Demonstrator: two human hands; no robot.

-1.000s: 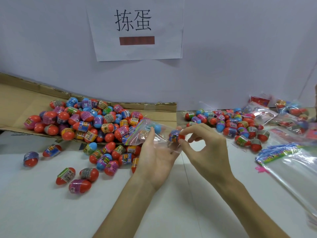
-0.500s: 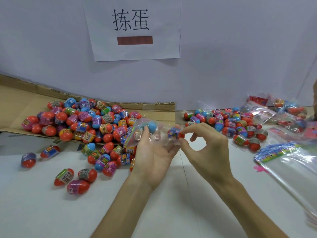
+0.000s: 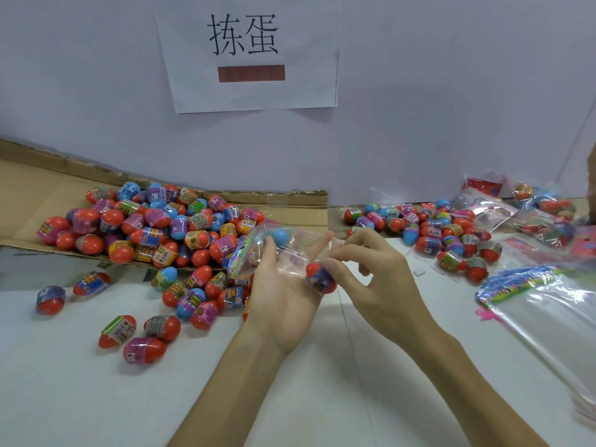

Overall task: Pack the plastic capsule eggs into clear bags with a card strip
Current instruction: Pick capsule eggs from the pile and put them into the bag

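My left hand [image 3: 283, 301] lies palm up in the middle of the table and holds a clear bag [image 3: 283, 250] with a coloured card strip at its left end. A blue egg [image 3: 280, 237] sits inside the bag, near my left thumb. My right hand [image 3: 371, 279] pinches the bag's open right edge between thumb and forefinger. A red and blue capsule egg [image 3: 317, 279] lies at the bag's mouth, between my left fingers and right thumb.
A large heap of capsule eggs [image 3: 154, 227] spills from a flattened cardboard box [image 3: 290, 204] on the left; loose eggs [image 3: 145, 333] lie on the white table. A second egg heap [image 3: 435, 233], filled bags [image 3: 541, 214] and a stack of empty bags [image 3: 548, 308] sit right.
The red and blue egg has dropped from the fingertips' height to lower at the bag's mouth. Both hands have stayed in place around the bag.
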